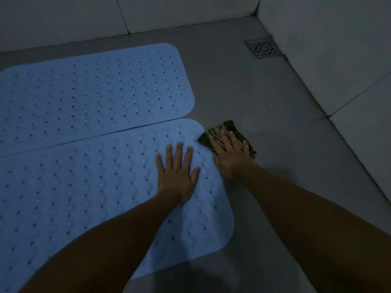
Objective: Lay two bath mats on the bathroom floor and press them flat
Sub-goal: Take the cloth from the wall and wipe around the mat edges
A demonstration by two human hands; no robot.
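Two blue mats, the far mat [93, 94] and the near mat [101, 187], lay edge to edge on the grey floor [264, 98]. The left hand [177, 172] pressed flat, fingers spread, on the near one; the right hand [230, 157] lay flat on a striped cloth [218, 130] beside its corner. A drain [263, 48] sat near the tiled wall [328, 49].

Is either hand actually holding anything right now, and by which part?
Nothing is gripped. The left hand presses flat on the near mat; the right hand lies flat on a striped cloth.

Floor [264, 98]: two mats [91, 89], cloth [213, 132].
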